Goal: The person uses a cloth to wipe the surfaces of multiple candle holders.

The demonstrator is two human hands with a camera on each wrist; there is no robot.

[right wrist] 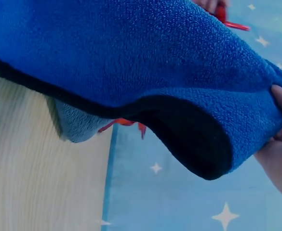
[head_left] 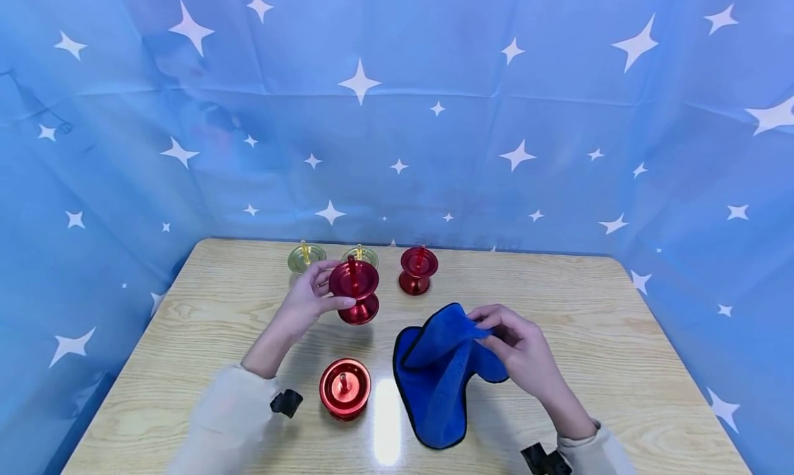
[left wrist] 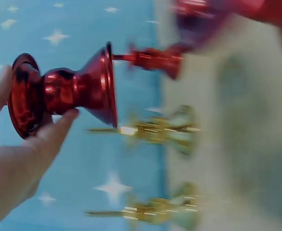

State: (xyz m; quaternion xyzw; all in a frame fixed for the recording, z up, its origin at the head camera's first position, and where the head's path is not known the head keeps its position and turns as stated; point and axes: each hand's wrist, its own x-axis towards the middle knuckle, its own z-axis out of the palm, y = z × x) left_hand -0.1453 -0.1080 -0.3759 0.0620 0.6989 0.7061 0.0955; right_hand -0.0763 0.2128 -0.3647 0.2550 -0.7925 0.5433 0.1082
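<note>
My left hand (head_left: 304, 304) grips a shiny red candle holder (head_left: 360, 312), thumb in front and fingers behind, raised over the table. In the left wrist view this holder (left wrist: 61, 90) shows a narrow waist between two flared ends. A blue plush cloth (head_left: 443, 385) with black edging hangs from my right hand (head_left: 521, 347), which pinches it near one corner. The right wrist view shows the cloth (right wrist: 112, 57) spread wide, hiding much behind it. Between my forearms stands another red candle holder (head_left: 344, 390), seen from above.
Toward the table's back edge stand a third red candle holder (head_left: 417, 268) and two yellow-green ones (head_left: 307, 258), the right one partly hidden behind the held holder. The wood-grain table (head_left: 577, 323) meets a blue star-patterned curtain (head_left: 422, 137) behind and at both sides.
</note>
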